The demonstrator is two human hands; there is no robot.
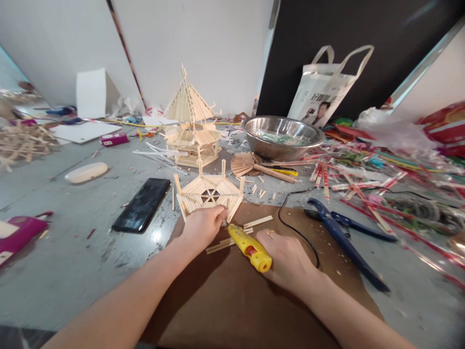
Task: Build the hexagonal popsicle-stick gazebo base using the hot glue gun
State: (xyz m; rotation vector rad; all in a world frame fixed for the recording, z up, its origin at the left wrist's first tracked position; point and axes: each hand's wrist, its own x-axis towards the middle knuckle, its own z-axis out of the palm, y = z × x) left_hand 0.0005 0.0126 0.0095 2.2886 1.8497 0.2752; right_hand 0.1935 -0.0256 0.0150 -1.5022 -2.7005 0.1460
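Left of and beyond the glue gun point(241, 238) lay the frame point(210, 184), near edge partly hidden by the left hand point(205, 225), which pinched a half-covered stick point(227, 203); right of the glue gun, the right hand point(286, 254) curled round its unseen handle.

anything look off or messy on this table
Mostly litter: red-and-clear plastic strips lie tangled at the right, and small wooden scraps are scattered beyond the brown sheet. The white bag behind the steel bowl looks tilted, though lens distortion may exaggerate that. The stick frame by the left hand shows no plain damage.
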